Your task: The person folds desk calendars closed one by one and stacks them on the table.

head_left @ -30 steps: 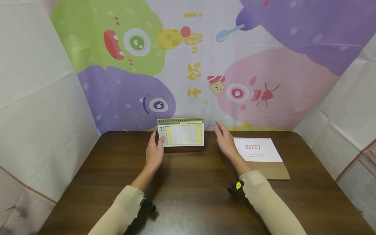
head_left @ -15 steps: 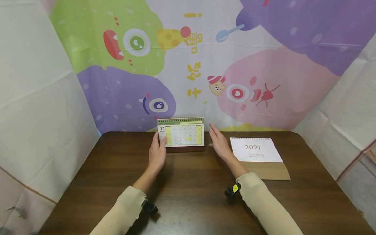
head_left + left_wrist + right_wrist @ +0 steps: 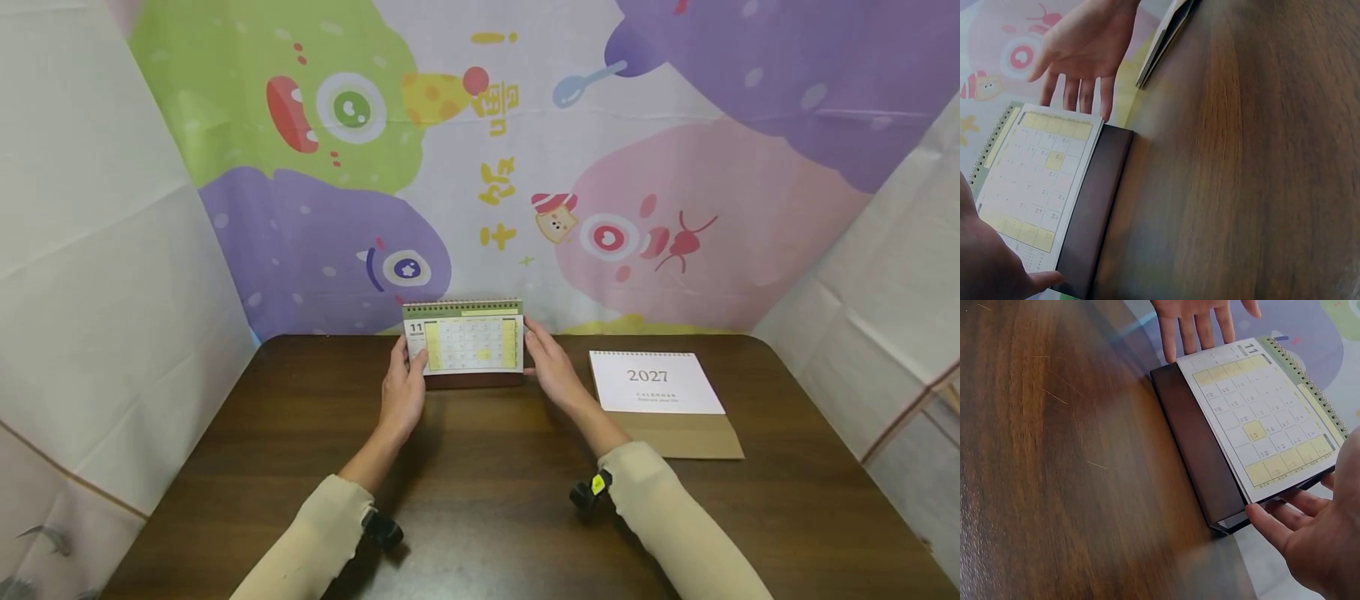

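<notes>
A spiral-bound desk calendar (image 3: 472,343) stands tilted back near the table's far edge, showing a page marked 11 above a dark maroon base (image 3: 1200,440). At its left side is my left hand (image 3: 402,398), fingers extended along the edge and thumb near the lower front corner. My right hand (image 3: 557,373) is at the opposite side, its straight fingers (image 3: 1071,94) reaching the calendar's edge and partly behind it. In the right wrist view, the right thumb lies close to the base's corner. Neither hand visibly curls round the calendar; exact contact is hard to tell.
To the right, a second desk calendar (image 3: 660,382) reading 2027 stands on a tan base. The brown wooden table (image 3: 480,500) extends toward me. Behind it hangs a cartoon-printed cloth (image 3: 495,275), with pale cloth walls on both sides.
My right hand has moved left, from beside the 2027 calendar to the right edge of the standing calendar. My left hand has shifted slightly right against its side. The calendars stay in place.
</notes>
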The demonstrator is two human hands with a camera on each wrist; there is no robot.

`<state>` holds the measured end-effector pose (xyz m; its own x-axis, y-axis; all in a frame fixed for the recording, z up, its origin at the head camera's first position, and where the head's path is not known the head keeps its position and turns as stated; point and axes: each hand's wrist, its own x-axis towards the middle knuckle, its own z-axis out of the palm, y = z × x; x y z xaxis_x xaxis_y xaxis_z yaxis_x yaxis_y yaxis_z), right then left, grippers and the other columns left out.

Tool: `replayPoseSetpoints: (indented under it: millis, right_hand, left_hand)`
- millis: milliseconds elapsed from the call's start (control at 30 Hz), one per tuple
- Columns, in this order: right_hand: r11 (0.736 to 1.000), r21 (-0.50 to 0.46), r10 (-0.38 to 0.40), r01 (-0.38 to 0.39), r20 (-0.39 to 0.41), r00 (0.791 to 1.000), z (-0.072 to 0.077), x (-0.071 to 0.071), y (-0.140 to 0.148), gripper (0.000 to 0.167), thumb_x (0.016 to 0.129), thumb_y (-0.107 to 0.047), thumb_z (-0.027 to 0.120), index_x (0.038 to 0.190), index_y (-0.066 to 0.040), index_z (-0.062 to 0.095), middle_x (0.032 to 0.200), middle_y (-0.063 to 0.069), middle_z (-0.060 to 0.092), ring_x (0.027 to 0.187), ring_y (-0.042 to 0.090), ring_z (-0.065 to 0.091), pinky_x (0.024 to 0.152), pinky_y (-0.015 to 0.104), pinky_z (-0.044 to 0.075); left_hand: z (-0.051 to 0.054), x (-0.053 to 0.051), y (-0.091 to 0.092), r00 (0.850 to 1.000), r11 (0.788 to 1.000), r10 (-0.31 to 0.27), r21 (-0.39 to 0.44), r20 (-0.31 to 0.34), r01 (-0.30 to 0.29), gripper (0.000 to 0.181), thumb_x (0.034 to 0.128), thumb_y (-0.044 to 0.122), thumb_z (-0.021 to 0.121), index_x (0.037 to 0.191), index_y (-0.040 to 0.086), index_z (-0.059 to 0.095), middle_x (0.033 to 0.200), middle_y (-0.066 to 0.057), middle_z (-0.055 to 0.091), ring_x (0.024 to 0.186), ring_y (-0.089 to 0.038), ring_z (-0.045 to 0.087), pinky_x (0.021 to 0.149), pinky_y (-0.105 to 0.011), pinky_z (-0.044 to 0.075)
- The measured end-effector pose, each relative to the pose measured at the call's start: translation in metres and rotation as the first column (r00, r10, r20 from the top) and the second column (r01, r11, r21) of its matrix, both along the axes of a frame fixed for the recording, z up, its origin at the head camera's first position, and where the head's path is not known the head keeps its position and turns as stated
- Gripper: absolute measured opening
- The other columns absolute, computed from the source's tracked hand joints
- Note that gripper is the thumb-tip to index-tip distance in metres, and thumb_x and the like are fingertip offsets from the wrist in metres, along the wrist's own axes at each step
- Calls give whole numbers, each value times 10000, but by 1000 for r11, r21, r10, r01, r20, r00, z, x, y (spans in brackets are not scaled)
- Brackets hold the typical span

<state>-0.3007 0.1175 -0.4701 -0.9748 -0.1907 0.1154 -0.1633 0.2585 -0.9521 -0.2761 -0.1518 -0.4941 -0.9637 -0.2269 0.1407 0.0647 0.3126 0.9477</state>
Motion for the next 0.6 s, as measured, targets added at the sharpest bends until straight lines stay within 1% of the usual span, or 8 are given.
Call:
replayPoseSetpoints:
  millis: [67,133,167,233,333,467,533,600]
  right_hand:
    - [1000,-5,-5,5,1,1000,-1,0,0,627,1243,-398,315,1790,-91,289,1863,216,294,1655,502,423,1140,606,611]
    - [1000,-5,-7,7,2,1000,-1,0,0,627,1244,-393,319,1792,-92,284,1861,217,299,1649,504,433,1140,610,610]
    - [1000,-3,-8,8,4,1000,-1,0,0,626,1243,-392,326,1792,-95,286,1859,215,305,1644,501,442,1140,611,609]
    - [1000,-2,-7,7,4,1000,-1,2,0,626,1243,-392,328,1793,-96,283,1856,214,314,1637,498,455,1141,613,607]
    - [1000,5,-7,7,3,1000,0,5,0,624,1242,-388,335,1790,-92,294,1840,217,348,1617,492,485,1137,610,610]
    - [1000,20,3,-3,-4,1000,2,9,-1,628,1243,-382,329,1781,-61,297,1812,246,383,1597,501,503,1118,584,628]
    - [1000,25,11,-11,-4,1000,1,11,-1,633,1245,-385,322,1781,-52,289,1811,246,382,1600,499,501,1114,570,633]
    - [1000,20,16,-16,-2,1000,1,14,-2,632,1246,-387,320,1780,-51,290,1808,241,390,1604,489,502,1114,564,635]
  left_hand:
    - [3,2,1,1000,1000,-2,5,4,2,746,1152,539,534,1773,171,345,1738,-164,539,1611,-328,545,1348,-496,403]
    - [16,11,5,999,1000,-15,26,35,14,724,1165,489,523,1783,171,319,1765,-158,506,1644,-340,503,1378,-519,365]
    - [25,16,8,998,999,-18,33,60,16,708,1176,450,498,1790,157,299,1778,-176,483,1660,-377,472,1386,-571,340]
    - [25,15,7,998,999,-16,30,67,14,706,1178,439,496,1791,151,294,1783,-182,474,1663,-389,464,1385,-579,338]
    - [-2,-7,-2,998,1000,8,-19,57,-7,730,1166,541,495,1784,193,322,1757,-150,523,1621,-374,523,1347,-539,405]
    - [-52,-48,-20,999,999,7,-42,39,-5,795,1119,694,514,1780,292,329,1734,-80,563,1588,-313,570,1304,-532,459]
    - [-65,-61,-26,999,1000,-10,-15,41,11,822,1101,722,532,1780,312,318,1739,-68,556,1599,-307,560,1314,-576,442]
    - [-74,-70,-31,999,1000,-19,2,41,19,840,1084,744,549,1776,326,323,1737,-62,559,1601,-300,558,1322,-584,433]
